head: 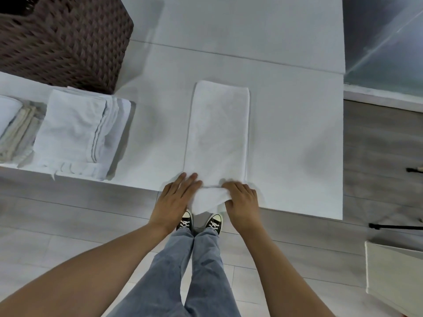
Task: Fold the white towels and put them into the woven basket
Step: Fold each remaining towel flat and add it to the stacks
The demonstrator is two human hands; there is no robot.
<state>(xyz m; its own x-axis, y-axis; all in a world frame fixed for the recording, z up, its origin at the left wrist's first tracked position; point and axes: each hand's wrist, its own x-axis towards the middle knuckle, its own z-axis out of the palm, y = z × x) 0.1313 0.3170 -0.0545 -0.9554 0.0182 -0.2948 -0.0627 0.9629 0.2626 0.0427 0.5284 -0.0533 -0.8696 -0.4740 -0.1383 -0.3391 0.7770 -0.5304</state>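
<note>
Right hand [241, 200] curls its fingers over the near end of the white towel [218, 131], bunching a fold of cloth under the knuckles. Left hand [177, 195] lies flat, fingers straight and together, pressing the towel's near left corner. Both forearms reach forward from the near edge of view, wrists low, palms down.

Towel: already a long narrow strip, running near to far on the white table [297, 133], its near end lifted and rumpled at the table edge, part of it hanging over.

Risks, as I judge them:
- Only one hand grips. If the near end is carried far, the left corner may lag and the fold land skewed.
- The bunched cloth may trap a crease inside the fold.
- The overhanging part could drag the strip off its line if the flat hand lifts early.

Left of the strip: folded towel stack [77, 131], well apart from it. Far left: woven basket [68, 42], dark brown; its inside is not visible, so its contents cannot be told.
</note>
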